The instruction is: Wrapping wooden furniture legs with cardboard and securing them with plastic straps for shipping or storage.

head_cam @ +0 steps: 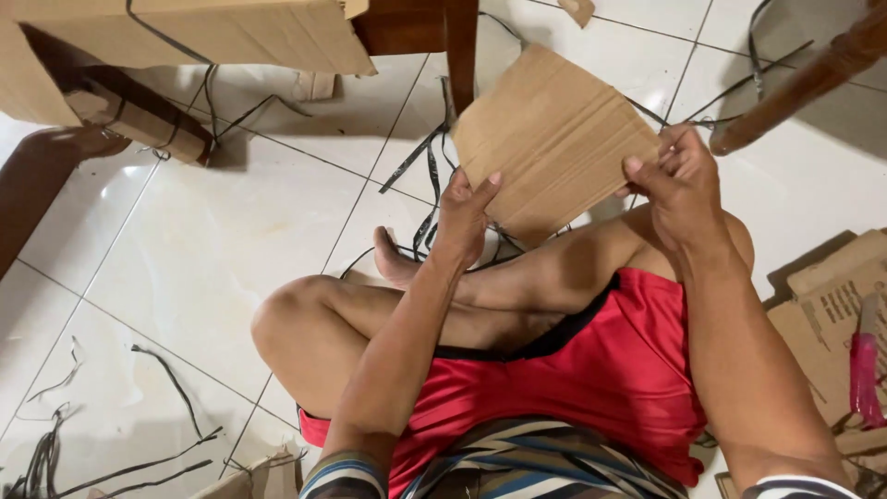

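A flat brown piece of corrugated cardboard [552,139] is held up over the floor in front of my crossed legs. My left hand [465,217] grips its lower left edge, thumb on the face. My right hand [682,185] grips its right edge, fingers curled around it. I sit cross-legged on white floor tiles in red shorts, my bare foot just under the left hand.
A large cardboard box [199,32] and a strapped cardboard bundle [139,115] lie at the top left beside dark wooden furniture legs [459,46]. Black plastic straps [430,166] litter the tiles. Flattened cardboard [827,305] and a pink-handled tool [866,365] lie at the right.
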